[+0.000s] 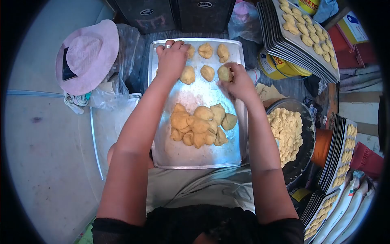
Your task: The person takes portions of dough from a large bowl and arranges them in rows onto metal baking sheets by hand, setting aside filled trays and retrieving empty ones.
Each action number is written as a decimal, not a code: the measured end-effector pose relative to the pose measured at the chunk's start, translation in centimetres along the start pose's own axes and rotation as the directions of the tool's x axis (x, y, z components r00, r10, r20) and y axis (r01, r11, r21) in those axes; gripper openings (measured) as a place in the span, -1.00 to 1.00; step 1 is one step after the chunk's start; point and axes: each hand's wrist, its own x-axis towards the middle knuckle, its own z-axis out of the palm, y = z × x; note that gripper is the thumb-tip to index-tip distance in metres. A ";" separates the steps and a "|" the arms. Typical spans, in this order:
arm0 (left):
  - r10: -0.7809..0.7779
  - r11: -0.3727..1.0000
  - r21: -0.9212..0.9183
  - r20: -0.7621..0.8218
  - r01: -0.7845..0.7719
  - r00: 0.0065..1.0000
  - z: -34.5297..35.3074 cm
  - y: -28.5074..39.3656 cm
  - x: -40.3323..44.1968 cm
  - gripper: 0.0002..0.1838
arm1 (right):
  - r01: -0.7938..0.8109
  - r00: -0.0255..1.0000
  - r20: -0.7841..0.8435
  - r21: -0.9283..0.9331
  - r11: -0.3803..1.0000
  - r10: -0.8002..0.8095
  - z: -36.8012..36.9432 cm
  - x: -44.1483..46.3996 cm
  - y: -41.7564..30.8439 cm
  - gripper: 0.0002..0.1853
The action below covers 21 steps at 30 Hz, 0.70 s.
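A metal tray (170, 156) lies across my lap. Toward its far edge are spaced dough pieces, among them one at the top middle (205, 50) and one below it (207, 73). My left hand (174, 57) is over the tray's far left corner, a ring on one finger, its fingertips hidden from view beside a dough piece (189, 51). On the right, my right hand (235, 79) has its thumb and fingers around a dough piece (224, 73). A heap of dough pieces (199, 125) sits on the nearer half of the tray.
At right, a dark basin (310, 140) holds many small dough pieces. Stacked trays with shaped dough (306, 28) rest above a yellow bucket (276, 67). More stacked trays (341, 158) stand lower right. A pink hat (87, 55) and plastic bags lie at left.
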 end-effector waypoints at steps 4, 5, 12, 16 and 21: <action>-0.106 0.991 -0.043 0.274 0.123 0.956 -4.8 3.2 -2.9 -0.55 | 0.106 0.987 -0.100 -0.190 0.976 -0.127 0.3 -1.8 -1.7 -0.30; -0.140 0.982 -0.055 0.420 0.180 0.896 -5.4 3.5 -3.4 -0.52 | 0.159 0.970 -0.130 -0.299 0.941 -0.205 0.4 -2.0 -2.3 -0.28; -0.134 0.972 -0.163 0.200 0.168 0.971 -2.6 2.7 -5.6 -0.33 | 0.231 0.953 -0.119 -0.302 0.925 -0.277 3.7 0.0 -2.8 -0.32; -0.336 0.941 0.013 0.139 0.338 0.932 -7.0 3.2 -5.9 -0.28 | 0.091 0.964 -0.234 -0.152 0.984 -0.125 1.3 -0.9 -1.4 -0.36; -0.431 0.847 -0.217 0.253 0.485 0.866 -4.2 -0.2 -7.3 -0.32 | 0.003 0.982 -0.186 0.134 0.991 0.022 2.4 -0.9 -0.4 -0.47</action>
